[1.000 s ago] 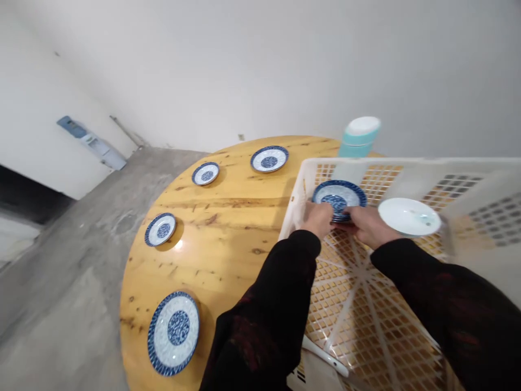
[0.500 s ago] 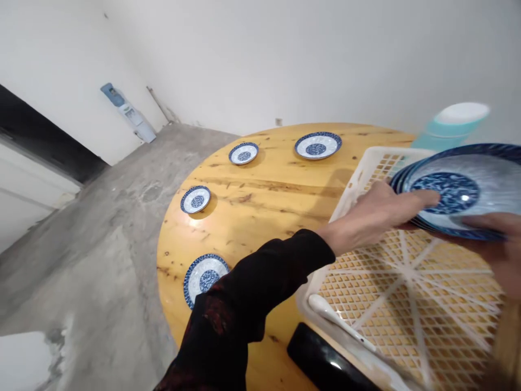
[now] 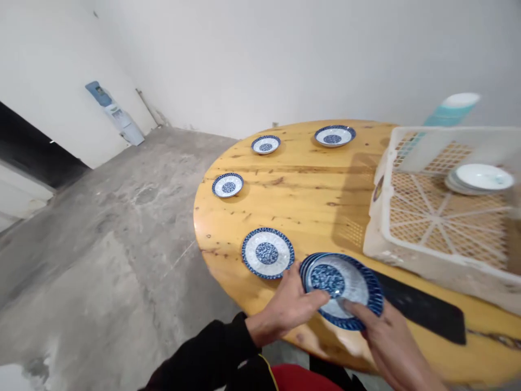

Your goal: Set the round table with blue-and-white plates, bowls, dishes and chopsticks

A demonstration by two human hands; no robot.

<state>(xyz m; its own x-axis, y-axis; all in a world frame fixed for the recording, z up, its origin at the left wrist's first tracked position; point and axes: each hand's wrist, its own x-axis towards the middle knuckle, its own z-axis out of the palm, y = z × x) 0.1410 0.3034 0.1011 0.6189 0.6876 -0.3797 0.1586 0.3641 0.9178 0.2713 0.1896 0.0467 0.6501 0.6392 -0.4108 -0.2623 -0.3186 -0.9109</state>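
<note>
My left hand and my right hand grip a small stack of blue-and-white porcelain plates from either side. The stack tilts towards me over the table's near edge. Close to my left hand, a single blue-and-white plate lies on the round wooden table. Farther off, several smaller patterned plates lie spaced along the table's edge, including one at the far side.
A white plastic lattice crate stands at the right, holding a stack of plain white plates. A flat black object lies beside it. A teal-and-white container stands behind. Bare concrete floor surrounds the table.
The plate stack has moved from the crate, through a raised position, to the table's near edge. The view has turned left, so the crate now sits at the right.
</note>
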